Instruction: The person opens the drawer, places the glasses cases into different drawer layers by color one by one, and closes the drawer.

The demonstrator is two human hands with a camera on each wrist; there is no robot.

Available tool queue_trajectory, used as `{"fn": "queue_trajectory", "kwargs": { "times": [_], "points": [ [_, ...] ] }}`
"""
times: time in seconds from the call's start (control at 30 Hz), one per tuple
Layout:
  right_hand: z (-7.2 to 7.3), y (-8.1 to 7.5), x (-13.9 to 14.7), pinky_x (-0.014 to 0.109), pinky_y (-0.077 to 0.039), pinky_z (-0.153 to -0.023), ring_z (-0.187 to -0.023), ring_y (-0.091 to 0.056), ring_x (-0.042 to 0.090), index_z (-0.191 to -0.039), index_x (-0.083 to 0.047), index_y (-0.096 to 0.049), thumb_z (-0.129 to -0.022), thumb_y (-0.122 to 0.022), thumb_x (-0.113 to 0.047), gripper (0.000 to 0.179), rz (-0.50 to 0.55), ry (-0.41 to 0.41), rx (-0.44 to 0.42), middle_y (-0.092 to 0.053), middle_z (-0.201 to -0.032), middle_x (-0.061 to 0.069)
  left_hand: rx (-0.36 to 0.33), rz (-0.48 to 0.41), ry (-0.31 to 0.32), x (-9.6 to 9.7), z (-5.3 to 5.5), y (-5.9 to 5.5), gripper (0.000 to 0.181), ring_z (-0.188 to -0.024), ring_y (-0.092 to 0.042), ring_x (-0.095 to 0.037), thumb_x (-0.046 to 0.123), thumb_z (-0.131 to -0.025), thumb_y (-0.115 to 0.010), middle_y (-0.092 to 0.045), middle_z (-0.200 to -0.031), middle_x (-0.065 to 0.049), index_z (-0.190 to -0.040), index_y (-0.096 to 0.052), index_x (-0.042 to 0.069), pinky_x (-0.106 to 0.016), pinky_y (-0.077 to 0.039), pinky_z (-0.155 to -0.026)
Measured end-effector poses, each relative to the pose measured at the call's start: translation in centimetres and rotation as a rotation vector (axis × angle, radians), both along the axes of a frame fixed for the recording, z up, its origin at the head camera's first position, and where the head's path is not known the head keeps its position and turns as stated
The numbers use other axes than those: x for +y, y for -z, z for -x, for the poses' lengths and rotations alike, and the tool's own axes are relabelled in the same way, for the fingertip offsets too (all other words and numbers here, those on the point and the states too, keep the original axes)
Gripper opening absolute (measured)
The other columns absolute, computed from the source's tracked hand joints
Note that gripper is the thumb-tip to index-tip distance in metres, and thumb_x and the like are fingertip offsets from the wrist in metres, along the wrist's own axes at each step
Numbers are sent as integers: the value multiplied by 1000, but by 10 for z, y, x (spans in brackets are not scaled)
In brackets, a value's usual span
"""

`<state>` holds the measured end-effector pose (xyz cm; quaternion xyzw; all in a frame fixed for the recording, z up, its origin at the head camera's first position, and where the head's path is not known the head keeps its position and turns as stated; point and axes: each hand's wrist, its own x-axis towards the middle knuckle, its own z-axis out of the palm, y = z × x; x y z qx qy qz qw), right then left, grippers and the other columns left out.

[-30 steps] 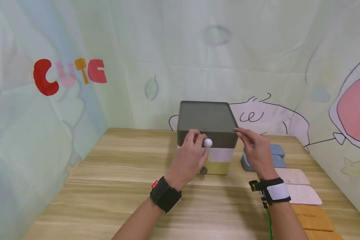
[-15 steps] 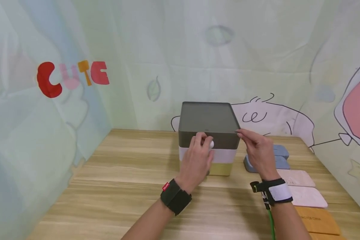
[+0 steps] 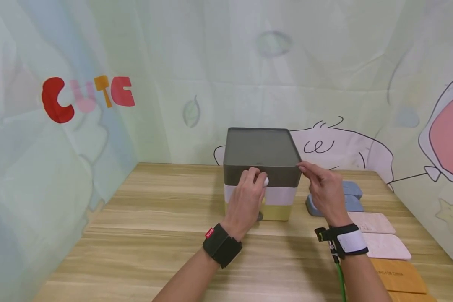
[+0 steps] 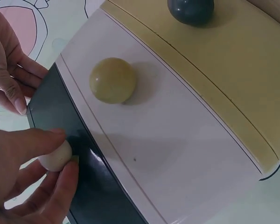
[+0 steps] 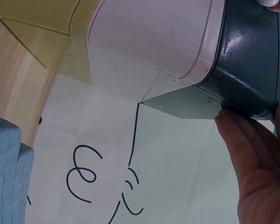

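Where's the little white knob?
In the left wrist view, the white knob is at lower left on the dark section, below and left of the yellow knob; the left hand pinches it.

From here I'd call it a draped booth: cartoon-printed cloth (image 3: 226,58) hangs behind and either side of the wood-grain bench (image 3: 147,218).

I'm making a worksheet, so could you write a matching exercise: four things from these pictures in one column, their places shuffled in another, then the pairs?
1. White knob
2. Yellow knob
3. Dark knob
4. Right hand

A. On the yellow layer
B. At a corner of the dark grey layer
C. Pinched by the left hand
D. On the white layer

Pairs: 1-C, 2-D, 3-A, 4-B
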<state>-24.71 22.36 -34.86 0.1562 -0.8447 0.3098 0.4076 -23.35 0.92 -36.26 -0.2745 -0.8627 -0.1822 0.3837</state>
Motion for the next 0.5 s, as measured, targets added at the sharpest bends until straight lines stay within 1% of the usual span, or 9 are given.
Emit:
{"fn": "queue_trajectory", "kwargs": {
  "times": [0.07,0.17,0.23,0.37,0.43,0.5],
  "points": [
    [0,0,1,14,-31,-55,-55,-45,14,-109,-5,-78,-99,-64,-9,18,7,-11,-15,-79,-98,14,6,5,6,-1,0,0,29,-99,-60,-21,5,-86,-80,-62,-110,-10,-113,-69,2,-25,-59,-86],
    [-1,-1,3,16,-29,-50,-55,-46,12,-110,-6,-78,-99,-63,-10,19,14,-25,-32,-79,-99,14,13,7,24,-3,0,-1,28,-100,-60,-22,4,-86,-80,-62,-111,-10,-111,-69,2,-25,-59,-86],
    [-1,-2,4,18,-27,-47,-58,-51,11,-111,-7,-78,-99,-63,-11,19,16,-29,-41,-79,-101,14,12,11,31,-3,-1,-2,27,-100,-60,-22,4,-86,-79,-62,-111,-10,-111,-69,1,-24,-58,-87],
    [-2,-3,5,20,-26,-47,-71,-62,10,-111,-8,-78,-100,-63,-12,20,10,-23,-51,-79,-102,13,7,22,40,-4,-2,-2,26,-100,-60,-21,3,-86,-79,-62,-111,-10,-110,-69,2,-23,-58,-86],
    [-3,-3,5,20,-27,-47,-73,-63,11,-112,-8,-78,-100,-63,-12,20,10,-25,-53,-79,-103,13,13,28,41,-5,-3,-3,25,-100,-60,-21,3,-86,-78,-62,-111,-9,-109,-69,2,-23,-58,-86],
    [-3,-3,4,20,-27,-47,-68,-60,14,-112,-8,-78,-100,-63,-13,20,10,-29,-53,-79,-102,14,26,33,44,-6,-4,-2,24,-99,-60,-21,3,-86,-78,-61,-110,-10,-108,-69,2,-23,-58,-85]
  ]
}}
